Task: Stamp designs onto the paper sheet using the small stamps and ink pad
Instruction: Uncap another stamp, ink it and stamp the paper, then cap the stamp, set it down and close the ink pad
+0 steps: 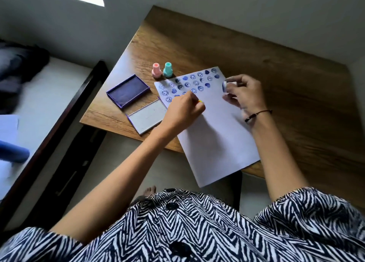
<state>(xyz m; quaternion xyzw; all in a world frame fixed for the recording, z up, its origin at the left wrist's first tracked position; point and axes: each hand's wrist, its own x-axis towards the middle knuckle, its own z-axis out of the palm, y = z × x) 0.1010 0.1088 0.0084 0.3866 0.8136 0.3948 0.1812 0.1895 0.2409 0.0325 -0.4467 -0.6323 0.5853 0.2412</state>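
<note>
A white paper sheet (217,131) lies tilted on the wooden table (276,68), its top part covered with several blue round stamp prints. My left hand (183,109) is closed over a small yellow stamp (199,101), mostly hidden, pressed down on the sheet below the prints. My right hand (245,95) holds a white stamp (227,87) lifted above the paper's right edge, its blue inked face turned left. The open purple ink pad (128,91) sits left of the sheet, with its grey lid (147,116) flat beside it.
A pink stamp (156,70) and a teal stamp (168,69) stand upright just beyond the paper's top left corner. The paper's lower end overhangs the table's near edge. A bed with a dark frame (65,113) runs along the left.
</note>
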